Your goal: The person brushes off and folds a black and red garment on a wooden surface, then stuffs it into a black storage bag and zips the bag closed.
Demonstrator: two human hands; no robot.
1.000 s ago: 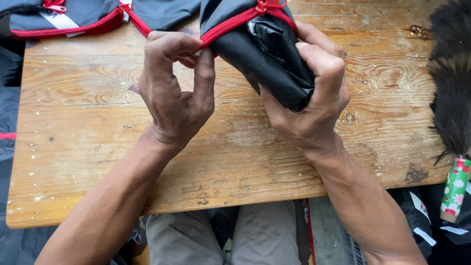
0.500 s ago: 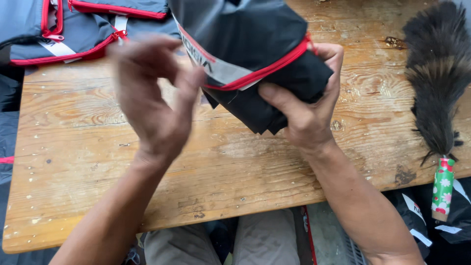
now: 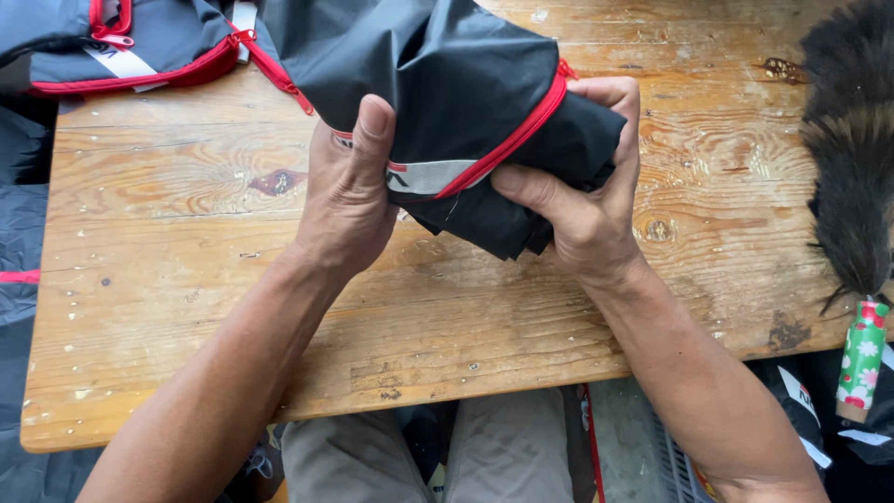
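We see everything through a single camera worn on the head, so no second view shares the scene. It looks steeply down, from close, onto a wooden table (image 3: 186, 307) that fills most of the frame. Our left hand (image 3: 349, 200) and right hand (image 3: 582, 200) sit just above the centre of the frame, our forearms enter from the lower edge, and our knees show at bottom centre.

Worn wooden table (image 3: 186, 307) — dark jacket (image 3: 168, 42), feather duster (image 3: 852, 149) on it.
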